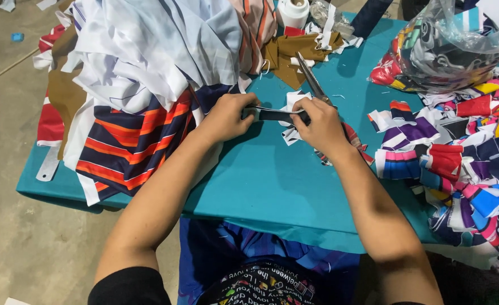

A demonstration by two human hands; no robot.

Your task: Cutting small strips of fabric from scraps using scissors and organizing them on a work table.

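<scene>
A narrow dark fabric strip (276,114) is stretched between my two hands above a teal-covered table (260,181). My left hand (229,116) pinches its left end. My right hand (320,127) grips the other end and also holds a pair of metal scissors (311,79), whose blades point up and away toward the far side. Small white and patterned scraps (290,134) lie under my right hand.
A heap of white, striped navy-orange and brown cloth (142,73) fills the table's left side. Colourful cut pieces (469,164) are piled at the right, behind them a clear plastic bag of scraps (447,45). A white roll (293,12) stands at the back.
</scene>
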